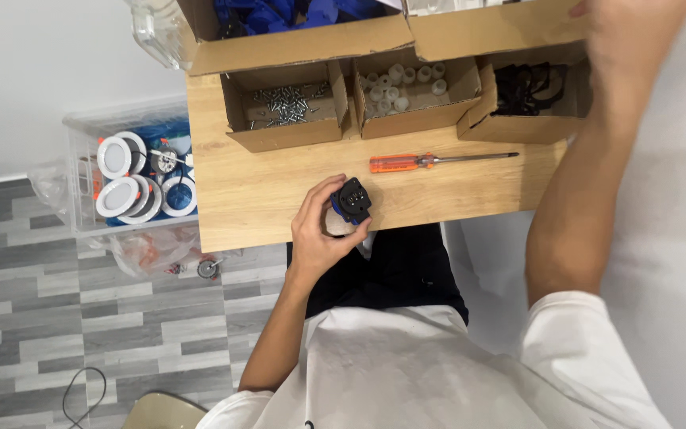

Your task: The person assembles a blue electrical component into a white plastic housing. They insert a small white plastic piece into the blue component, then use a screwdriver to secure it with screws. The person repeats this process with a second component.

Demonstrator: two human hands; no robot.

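Open path: bare table (256, 199) between my left hand (319, 230) and the boxes
Blocking: orange screwdriver (438, 161) lying across, cardboard boxes (343, 99) behind it

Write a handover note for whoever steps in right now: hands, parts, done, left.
Left hand: grips the black round part at the wooden table edge.
Right hand: raised at the far boxes; whether it holds anything is unclear.
Orange screwdriver: lies untouched on the table.
Screw box, white-piece box and black-part box: behind it.
Done/left: cannot tell.
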